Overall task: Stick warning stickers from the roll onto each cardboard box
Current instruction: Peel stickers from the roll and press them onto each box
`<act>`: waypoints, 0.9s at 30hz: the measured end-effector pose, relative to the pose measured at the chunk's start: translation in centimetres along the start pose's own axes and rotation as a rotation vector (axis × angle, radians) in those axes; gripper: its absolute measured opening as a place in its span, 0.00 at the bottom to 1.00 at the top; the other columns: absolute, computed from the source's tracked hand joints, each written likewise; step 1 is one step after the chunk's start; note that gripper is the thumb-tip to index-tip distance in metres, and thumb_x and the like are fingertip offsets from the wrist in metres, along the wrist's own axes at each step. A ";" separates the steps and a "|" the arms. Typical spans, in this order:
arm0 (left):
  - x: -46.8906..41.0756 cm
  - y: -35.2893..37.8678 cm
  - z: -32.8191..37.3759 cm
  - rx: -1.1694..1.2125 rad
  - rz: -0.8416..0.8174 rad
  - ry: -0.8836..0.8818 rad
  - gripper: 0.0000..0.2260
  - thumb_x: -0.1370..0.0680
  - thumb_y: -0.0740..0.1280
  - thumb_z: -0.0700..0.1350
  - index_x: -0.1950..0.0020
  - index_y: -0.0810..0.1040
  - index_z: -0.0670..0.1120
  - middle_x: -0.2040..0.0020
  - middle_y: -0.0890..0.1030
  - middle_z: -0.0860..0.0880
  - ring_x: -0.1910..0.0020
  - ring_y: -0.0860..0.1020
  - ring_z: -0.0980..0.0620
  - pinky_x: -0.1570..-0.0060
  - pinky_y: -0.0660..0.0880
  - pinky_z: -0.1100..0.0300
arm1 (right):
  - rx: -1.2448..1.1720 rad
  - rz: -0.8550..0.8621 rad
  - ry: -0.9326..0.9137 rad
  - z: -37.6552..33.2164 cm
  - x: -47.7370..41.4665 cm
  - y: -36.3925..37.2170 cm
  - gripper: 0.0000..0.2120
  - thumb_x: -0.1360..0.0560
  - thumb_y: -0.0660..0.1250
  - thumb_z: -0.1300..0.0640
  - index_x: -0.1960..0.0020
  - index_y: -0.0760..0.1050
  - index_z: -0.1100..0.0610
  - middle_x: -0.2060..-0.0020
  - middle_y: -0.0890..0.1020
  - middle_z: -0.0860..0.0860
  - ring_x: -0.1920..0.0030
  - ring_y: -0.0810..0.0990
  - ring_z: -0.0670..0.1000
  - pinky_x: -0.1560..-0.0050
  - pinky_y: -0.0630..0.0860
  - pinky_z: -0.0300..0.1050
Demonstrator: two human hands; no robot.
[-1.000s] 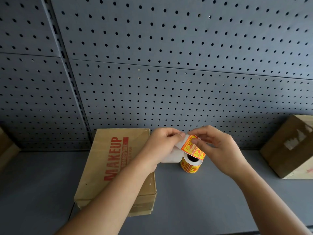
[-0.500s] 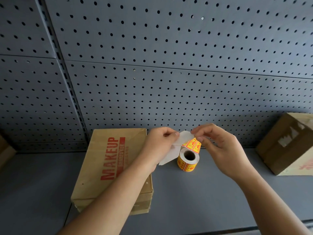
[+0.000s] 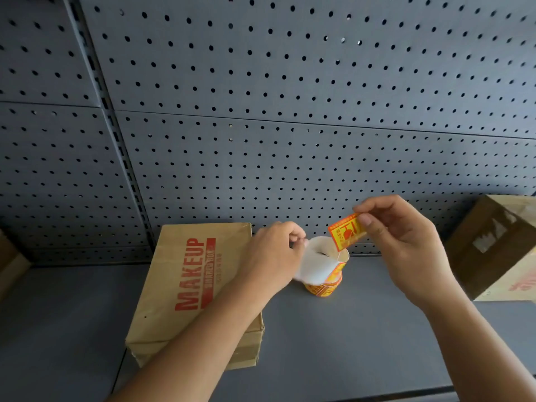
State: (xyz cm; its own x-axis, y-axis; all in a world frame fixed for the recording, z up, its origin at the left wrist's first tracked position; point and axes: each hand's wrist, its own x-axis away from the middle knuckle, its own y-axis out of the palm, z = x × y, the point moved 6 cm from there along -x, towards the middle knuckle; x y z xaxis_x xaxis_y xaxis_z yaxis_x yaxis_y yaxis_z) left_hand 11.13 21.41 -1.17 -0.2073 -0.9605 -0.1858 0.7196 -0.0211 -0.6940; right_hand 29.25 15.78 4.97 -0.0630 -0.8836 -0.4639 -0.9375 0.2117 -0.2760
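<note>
Warning sticker (image 3: 346, 233) hangs free, pinched by its upper corner in my right hand (image 3: 406, 248) grip, probably held by the edge so the glue side stays clean. Just below it stands the sticker roll (image 3: 324, 285) on the shelf (image 3: 362, 343). My left hand (image 3: 272, 256) grip pinches the white backing strip (image 3: 316, 265), likely to steady it. MAKEUP box (image 3: 191, 285) lies flat left of that grip, under my forearm. Second cardboard box (image 3: 493, 248) sits well right of the right grip. Both forearms reach forward, right wrist raised.

Yellow-red sticker (image 3: 346, 235) hangs above the roll (image 3: 324, 288), beside flat MAKEUP box (image 3: 185, 285).
</note>
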 end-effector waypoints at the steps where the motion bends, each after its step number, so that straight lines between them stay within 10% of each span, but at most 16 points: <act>1: 0.2 -0.5 0.3 0.001 0.007 0.023 0.09 0.18 0.63 0.52 0.42 0.81 0.56 0.46 0.82 0.60 0.47 0.79 0.58 0.50 0.79 0.57 | 0.012 -0.022 0.008 -0.1 -0.1 0.3 0.08 0.21 0.66 0.65 0.49 0.79 0.52 0.55 0.85 0.52 0.55 0.83 0.49 0.52 0.79 0.39; 10: 1.9 -4.7 1.5 0.428 -0.078 0.094 0.09 0.25 0.73 0.56 0.50 0.83 0.53 0.59 0.85 0.55 0.60 0.81 0.62 0.59 0.79 0.62 | 0.159 -0.254 0.043 -1.5 -0.7 4.4 0.11 0.23 0.70 0.59 0.43 0.80 0.47 0.56 0.84 0.48 0.54 0.84 0.51 0.49 0.82 0.55; 27: 4.7 -10.2 -5.2 1.058 0.293 -0.274 0.05 0.21 0.70 0.39 0.49 0.78 0.38 0.56 0.86 0.42 0.63 0.85 0.51 0.59 0.83 0.59 | -0.356 -0.260 0.394 -0.9 0.5 14.7 0.08 0.19 0.65 0.62 0.42 0.78 0.61 0.55 0.86 0.56 0.56 0.85 0.54 0.51 0.84 0.47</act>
State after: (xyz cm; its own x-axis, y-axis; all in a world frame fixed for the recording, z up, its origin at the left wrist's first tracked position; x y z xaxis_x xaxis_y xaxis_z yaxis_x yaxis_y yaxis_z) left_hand -0.58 18.53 1.42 0.1198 -0.9928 0.0050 0.9429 0.1153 0.3126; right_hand 15.16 18.05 1.42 0.1259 -0.9907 -0.0521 -0.9920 -0.1257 -0.0074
